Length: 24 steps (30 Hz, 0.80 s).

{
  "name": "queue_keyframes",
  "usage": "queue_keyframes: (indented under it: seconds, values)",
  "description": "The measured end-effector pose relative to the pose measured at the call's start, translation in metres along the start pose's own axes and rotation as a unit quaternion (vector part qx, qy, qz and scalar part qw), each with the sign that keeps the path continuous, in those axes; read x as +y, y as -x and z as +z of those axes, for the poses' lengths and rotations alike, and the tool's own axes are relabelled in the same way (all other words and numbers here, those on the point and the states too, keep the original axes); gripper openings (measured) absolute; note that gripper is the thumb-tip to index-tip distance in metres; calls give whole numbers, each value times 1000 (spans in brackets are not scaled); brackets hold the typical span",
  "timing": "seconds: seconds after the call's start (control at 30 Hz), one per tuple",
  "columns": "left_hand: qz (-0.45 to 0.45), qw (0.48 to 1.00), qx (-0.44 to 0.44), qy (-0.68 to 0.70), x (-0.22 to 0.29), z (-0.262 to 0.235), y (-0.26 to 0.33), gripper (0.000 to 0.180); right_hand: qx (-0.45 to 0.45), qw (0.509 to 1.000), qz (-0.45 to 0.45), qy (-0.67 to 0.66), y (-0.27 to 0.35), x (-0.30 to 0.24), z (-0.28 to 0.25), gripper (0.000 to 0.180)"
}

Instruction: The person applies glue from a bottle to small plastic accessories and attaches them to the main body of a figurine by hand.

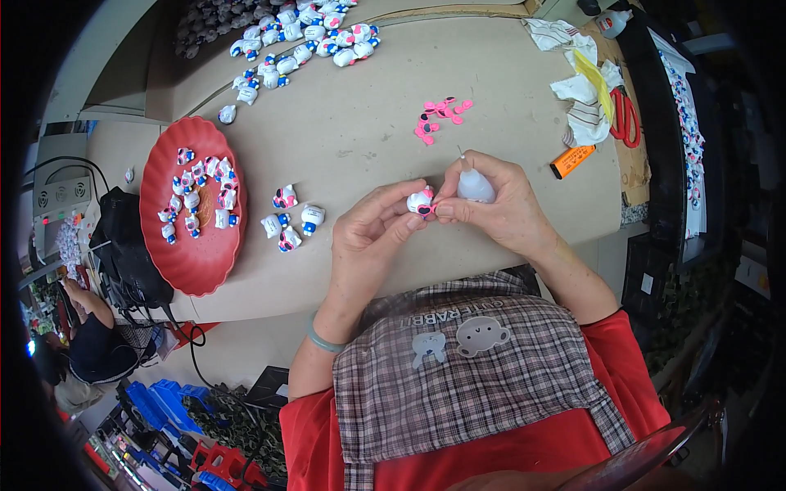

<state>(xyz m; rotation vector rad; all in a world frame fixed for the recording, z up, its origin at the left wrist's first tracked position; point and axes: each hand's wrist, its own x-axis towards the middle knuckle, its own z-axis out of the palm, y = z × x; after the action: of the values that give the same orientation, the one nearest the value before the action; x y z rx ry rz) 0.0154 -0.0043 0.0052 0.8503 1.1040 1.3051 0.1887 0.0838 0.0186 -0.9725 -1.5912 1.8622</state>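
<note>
My left hand [368, 225] is closed around a small white cat-like figurine [418, 201] with pink and dark parts on its face. Against the figurine's right side press the thumb and finger of my right hand [512, 209]. That same hand also keeps a small translucent squeeze bottle [475, 187] with a thin needle tip, pointing away from me. Beyond the hands lies a loose cluster of pink pieces with dark ovals, like tiny sunglasses [427, 127]. Left of my left hand rest several more figurines [312, 217], some with pink on them, others white and blue.
A red scalloped tray [155, 237] with several figurines stands at the left. A large pile of white and blue figurines [315, 34] covers the far left. At the right are an orange box [572, 160], red-handled scissors [625, 119], crumpled cloths [586, 123] and a black-framed tray [659, 53].
</note>
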Motion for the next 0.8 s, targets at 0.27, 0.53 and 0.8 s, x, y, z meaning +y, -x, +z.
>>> queue_keyframes:
  seconds: [0.27,0.53,0.8]
  values:
    - [46,994,5,-98,-1,-1,-3,31,53,994,-19,92,2,-1,7,17]
    - [51,993,49,-97,-7,9,0,29,126,965,-112,199,5,3,17,22]
    - [99,992,30,-67,-8,10,1,22,125,969,-107,186,7,4,17,24]
